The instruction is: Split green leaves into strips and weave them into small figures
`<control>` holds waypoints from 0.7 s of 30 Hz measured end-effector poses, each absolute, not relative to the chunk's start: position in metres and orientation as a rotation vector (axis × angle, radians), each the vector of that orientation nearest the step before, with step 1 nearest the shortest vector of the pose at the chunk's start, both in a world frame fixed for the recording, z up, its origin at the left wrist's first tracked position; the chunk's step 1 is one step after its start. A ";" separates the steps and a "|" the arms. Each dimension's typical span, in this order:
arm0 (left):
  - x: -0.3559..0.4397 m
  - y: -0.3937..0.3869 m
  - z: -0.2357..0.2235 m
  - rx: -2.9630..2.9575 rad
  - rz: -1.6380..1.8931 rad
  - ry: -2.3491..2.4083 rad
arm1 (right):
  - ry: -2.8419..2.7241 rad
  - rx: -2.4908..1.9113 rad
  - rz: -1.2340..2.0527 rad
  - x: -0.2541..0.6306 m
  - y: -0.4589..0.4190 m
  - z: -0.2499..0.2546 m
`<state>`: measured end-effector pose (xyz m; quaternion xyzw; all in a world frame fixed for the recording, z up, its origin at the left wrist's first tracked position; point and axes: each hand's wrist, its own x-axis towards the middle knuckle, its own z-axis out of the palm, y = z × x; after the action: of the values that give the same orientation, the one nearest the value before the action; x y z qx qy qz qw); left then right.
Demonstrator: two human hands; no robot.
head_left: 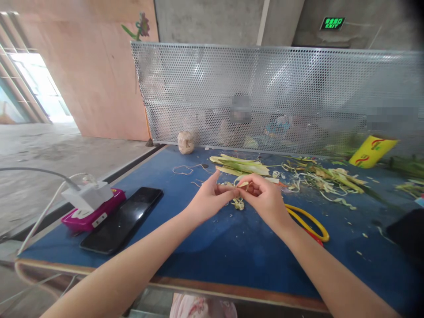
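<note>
My left hand [212, 194] and my right hand [266, 196] meet above the middle of the blue table, fingertips almost touching. Between thumb and fingers, each pinches a pale yellow-green leaf strip [244, 184]. A crumpled pale piece [237, 204] shows just below the fingertips; whether it joins the strip I cannot tell. Behind my hands lies a bundle of long pale green leaves [243, 165]. Beside my right wrist is a yellow loop handle [313, 221] with a red part under it, partly hidden by my forearm.
A black phone [122, 221] and a magenta power strip [96, 212] with a white plug [88, 194] occupy the left side. Leaf scraps [331, 176] and a yellow packet [372, 151] lie right. A perforated metal screen [205, 88] closes the back, near a wrapped roll [186, 142].
</note>
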<state>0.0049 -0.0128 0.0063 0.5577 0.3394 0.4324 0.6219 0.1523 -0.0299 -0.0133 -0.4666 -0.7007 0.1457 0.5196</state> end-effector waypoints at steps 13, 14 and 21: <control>0.002 -0.005 -0.002 1.249 0.969 0.789 | -2.023 -0.877 -0.005 0.159 -0.035 -0.006; 0.002 -0.005 -0.001 1.242 0.965 0.787 | -2.020 -0.882 0.035 0.160 -0.035 -0.006; 0.003 -0.011 0.009 1.094 0.912 0.697 | -1.930 -0.915 0.295 0.160 -0.032 -0.003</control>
<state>0.0029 -0.0106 0.0092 0.4916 0.3131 0.4095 0.7018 0.1598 -0.0322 -0.0034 -0.3737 -0.7887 0.1206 0.4730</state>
